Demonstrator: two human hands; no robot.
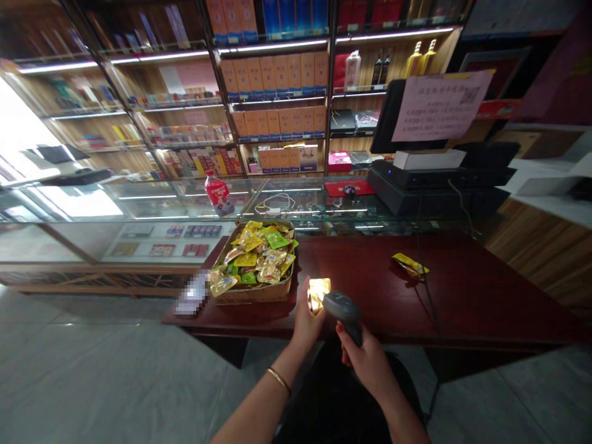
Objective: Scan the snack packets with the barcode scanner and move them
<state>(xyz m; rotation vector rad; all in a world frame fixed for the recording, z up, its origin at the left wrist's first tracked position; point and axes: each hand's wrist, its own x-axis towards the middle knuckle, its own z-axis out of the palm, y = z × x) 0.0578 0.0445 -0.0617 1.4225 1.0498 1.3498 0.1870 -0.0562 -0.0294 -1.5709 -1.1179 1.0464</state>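
My left hand (308, 320) is closed on a small yellow snack packet (319, 292), which is brightly lit. In my right hand (365, 357) is a dark grey barcode scanner (345, 307), its head pointing at the packet from close by. Left of my hands stands an open cardboard box (259, 293) heaped with yellow, green and gold snack packets (247, 259). Another yellow packet (411, 266) lies alone on the right part of the dark red table (361, 271).
A dark cable (429, 290) crosses the table's right side. Behind the table runs a glass counter (305, 216) with a red bottle (219, 194), a white cable (276, 203), a mouse (350, 191) on a red mat, and a monitor (387, 117) with a paper notice. Stocked shelves line the wall.
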